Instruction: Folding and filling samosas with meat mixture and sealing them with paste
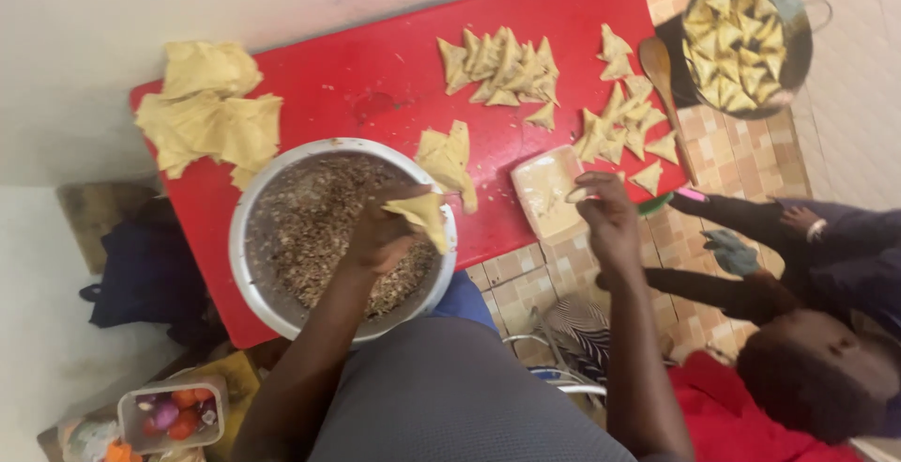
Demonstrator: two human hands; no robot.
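Head camera looks straight down over the person's lap onto a red tabletop [375,77]. Nearest, by the lower left corner of the picture, a clear plastic box [174,412] holds small orange and purple pieces. At the near edge of the tabletop sits a big metal bowl [246,237] of brown minced filling [310,227], partly overhanging that edge. The left hand [380,232] is over the bowl, fingers closed around a folded pastry cone [422,213] held just above the filling at the bowl's right rim. The right hand [605,213] is at the near right edge of the tabletop, fingers curled and pinched over a small pale dish [544,190]; whether it holds anything I cannot tell.

Just beyond the bowl, a few unfilled pastry strips [446,157] lie on the red surface, touching the bowl's rim. At the far left corner a heap of pastry sheets [211,115] hangs over the edge. Along the far edge and toward the right edge, folded triangles [502,68] lie in two loose clusters. A wooden spoon [662,77] rests off the far right corner, beside a dark pan [798,39] full of more triangles standing on the tiled floor [741,152].

To the right, another person in dark sleeves [845,237] crouches on the floor, well apart from the bowl.
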